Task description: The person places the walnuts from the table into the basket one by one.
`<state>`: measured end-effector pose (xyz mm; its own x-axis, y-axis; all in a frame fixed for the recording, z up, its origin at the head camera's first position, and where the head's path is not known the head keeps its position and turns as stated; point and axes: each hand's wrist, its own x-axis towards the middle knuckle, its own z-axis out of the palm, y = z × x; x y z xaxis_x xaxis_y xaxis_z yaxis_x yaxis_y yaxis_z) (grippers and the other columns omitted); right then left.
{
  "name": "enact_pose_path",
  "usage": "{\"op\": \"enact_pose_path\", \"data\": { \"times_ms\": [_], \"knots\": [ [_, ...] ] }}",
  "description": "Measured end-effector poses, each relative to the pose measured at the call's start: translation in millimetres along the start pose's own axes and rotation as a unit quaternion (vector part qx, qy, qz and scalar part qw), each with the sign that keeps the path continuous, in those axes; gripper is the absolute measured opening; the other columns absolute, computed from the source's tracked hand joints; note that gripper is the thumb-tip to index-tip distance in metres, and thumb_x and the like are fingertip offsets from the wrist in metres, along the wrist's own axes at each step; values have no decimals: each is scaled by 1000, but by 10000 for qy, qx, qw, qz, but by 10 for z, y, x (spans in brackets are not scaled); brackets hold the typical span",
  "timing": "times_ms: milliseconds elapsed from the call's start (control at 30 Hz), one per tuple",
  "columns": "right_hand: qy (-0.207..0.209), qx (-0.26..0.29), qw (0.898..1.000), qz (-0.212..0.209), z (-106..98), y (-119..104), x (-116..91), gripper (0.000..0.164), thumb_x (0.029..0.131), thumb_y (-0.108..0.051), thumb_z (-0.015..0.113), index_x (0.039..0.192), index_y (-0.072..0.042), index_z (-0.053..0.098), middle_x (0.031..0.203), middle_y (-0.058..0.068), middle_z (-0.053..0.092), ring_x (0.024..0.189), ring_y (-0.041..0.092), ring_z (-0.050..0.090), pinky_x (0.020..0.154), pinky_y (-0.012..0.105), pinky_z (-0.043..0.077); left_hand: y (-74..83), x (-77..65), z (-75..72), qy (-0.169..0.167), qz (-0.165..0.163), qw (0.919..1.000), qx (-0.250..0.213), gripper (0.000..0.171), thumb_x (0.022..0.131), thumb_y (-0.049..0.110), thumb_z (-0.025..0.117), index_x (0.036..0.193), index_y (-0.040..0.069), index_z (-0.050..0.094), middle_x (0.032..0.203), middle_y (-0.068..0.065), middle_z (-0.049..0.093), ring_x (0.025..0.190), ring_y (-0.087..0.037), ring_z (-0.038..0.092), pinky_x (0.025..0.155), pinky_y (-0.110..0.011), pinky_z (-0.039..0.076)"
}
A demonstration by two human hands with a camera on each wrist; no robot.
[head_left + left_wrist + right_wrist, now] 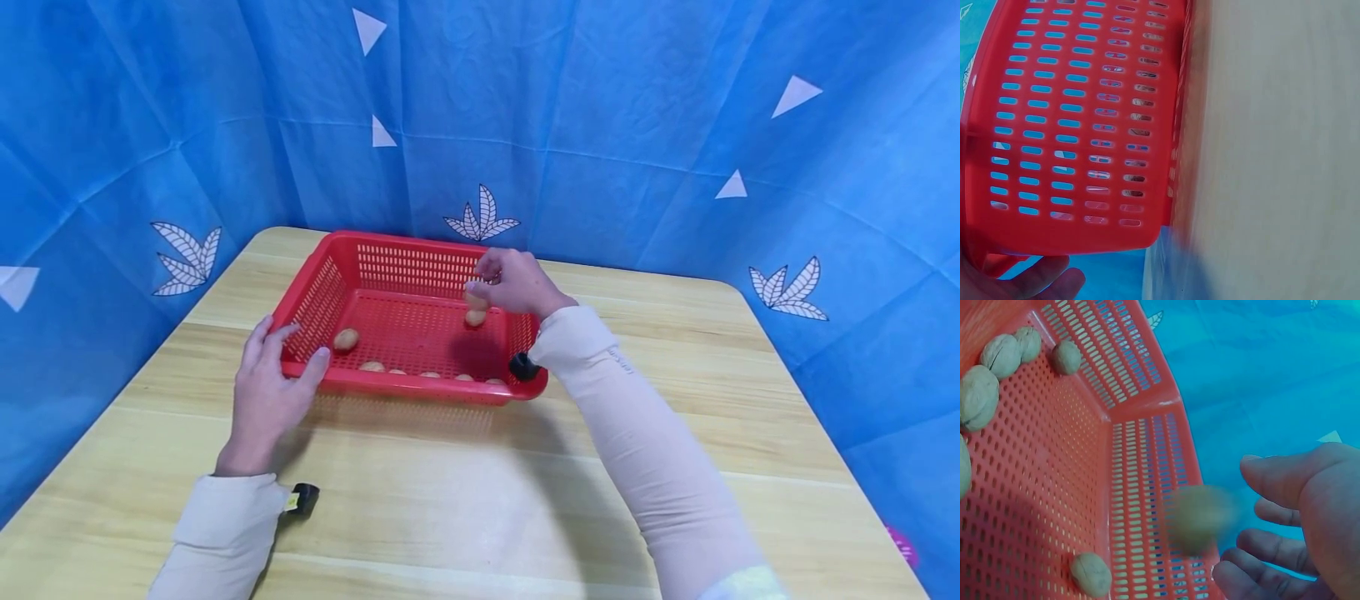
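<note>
A red plastic basket [420,382] with slotted walls stands on the table. My left hand [272,392] holds its near left corner, thumb at the front rim and fingers by the left side. Over the basket's right end is my right hand [517,283], its fingers loosely spread and apart from a blurred walnut [1200,519] in mid-air just below them. Under that lies another walnut [476,317] on the basket floor. A walnut [346,339] sits near the left wall, and several more walnuts [372,366] line the front wall, partly hidden by the rim.
The pale wooden table [420,500] extends in front of the basket and to its right. A blue curtain [600,100] with white leaf and triangle prints hangs behind and at both sides. Black wrist cameras [303,500] sit at the cuffs of both sleeves.
</note>
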<state>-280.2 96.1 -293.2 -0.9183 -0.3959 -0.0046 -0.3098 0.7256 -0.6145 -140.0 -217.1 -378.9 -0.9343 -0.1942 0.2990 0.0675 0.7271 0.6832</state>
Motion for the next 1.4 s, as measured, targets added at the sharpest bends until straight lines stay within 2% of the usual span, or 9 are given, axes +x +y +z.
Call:
{"op": "enact_pose_path", "data": {
  "times_ms": [133,400,733,1067,1400],
  "knots": [
    [9,-40,10000,65,12,-23,-6,31,89,-32,72,111,-13,63,108,2,62,98,18,57,84,32,53,3,0,2,-19,-1,10000,11,63,92,32,63,140,-2,42,156,-19,18,134,-47,28,89,-69,42],
    [76,-59,10000,-5,-85,-36,-115,37,90,-31,70,117,-9,62,109,3,62,99,19,56,82,34,54,11,5,-11,-62,-44,10000,41,64,92,31,63,141,-2,40,157,-19,17,136,-47,26,88,-69,43],
    [381,-192,9989,-186,-242,107,-347,33,90,-29,70,112,-5,64,105,8,66,93,21,60,82,36,53,4,-4,-13,-44,-49,10000,12,63,92,31,63,140,-2,41,156,-19,18,134,-48,28,88,-70,43],
    [431,-119,9990,2,-335,417,-608,34,87,-25,73,112,-3,64,102,10,64,91,25,61,71,37,57,-1,1,-16,-6,-26,10000,-8,64,91,31,64,140,-3,42,156,-19,18,134,-48,28,89,-70,42],
    [403,-197,9988,214,-254,912,-879,33,91,-24,68,112,1,63,103,15,65,91,28,63,76,41,56,-3,-4,-21,-26,-50,10000,-64,64,92,35,62,140,-2,43,156,-19,19,133,-48,30,92,-70,39]
  ]
}}
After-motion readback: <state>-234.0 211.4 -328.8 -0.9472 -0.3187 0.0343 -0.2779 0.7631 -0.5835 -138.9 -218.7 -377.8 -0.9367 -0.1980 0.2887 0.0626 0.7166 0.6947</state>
